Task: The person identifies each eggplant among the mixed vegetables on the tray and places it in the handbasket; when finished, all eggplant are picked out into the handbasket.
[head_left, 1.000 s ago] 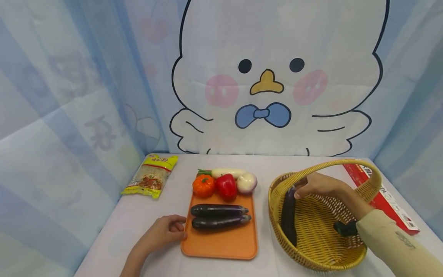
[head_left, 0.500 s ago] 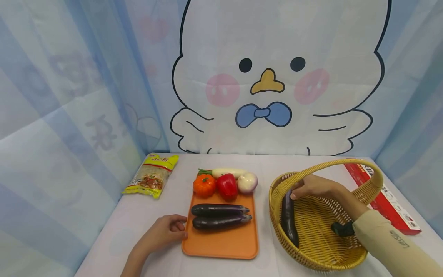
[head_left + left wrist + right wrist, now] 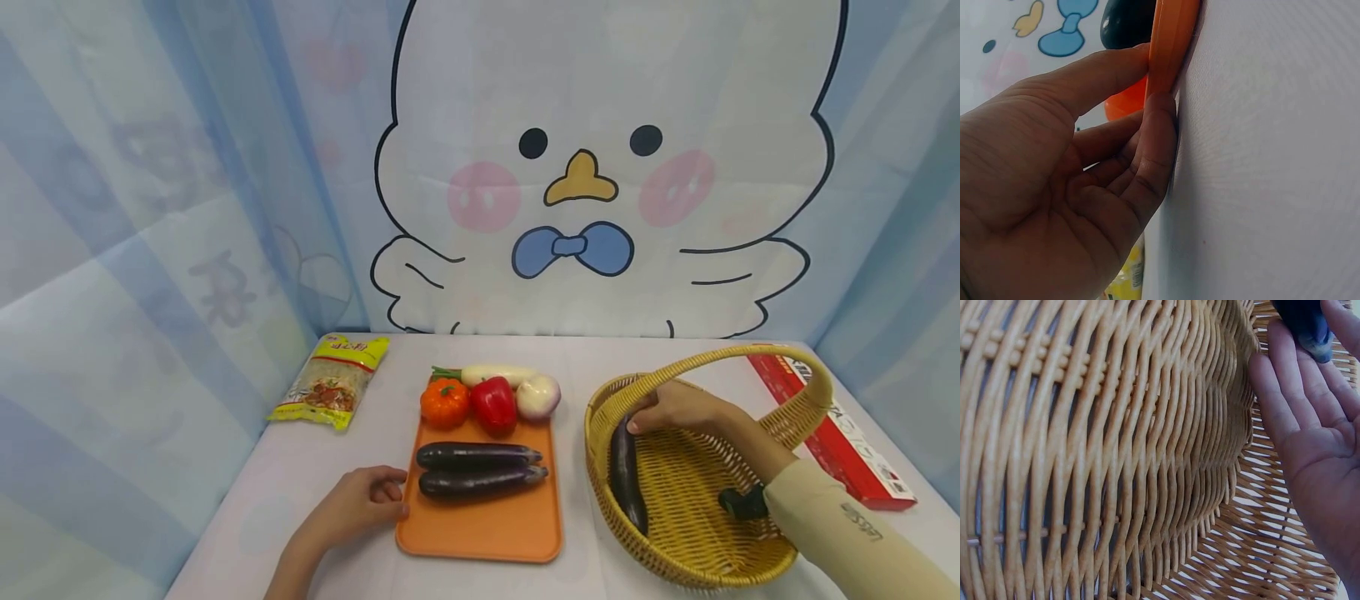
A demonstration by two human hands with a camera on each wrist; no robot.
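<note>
In the head view my right hand reaches under the handle of a wicker basket and pinches the stem end of an eggplant. That eggplant lies along the basket's left inner wall. The right wrist view shows the thumb and fingers on either side of the eggplant's tip. My left hand holds the left edge of an orange tray. In the left wrist view the thumb is on top of the tray's rim, with fingers beneath. Two more eggplants lie side by side on the tray.
At the tray's far end sit an orange pumpkin, a red bell pepper, a white-purple turnip and a white radish. A yellow food bag lies left; a red box is behind the basket. A dark item shows near my right sleeve.
My right hand has shifted slightly left and down with the eggplant, whose lower end has moved a little right in the basket. The left hand stays on the tray's edge.
</note>
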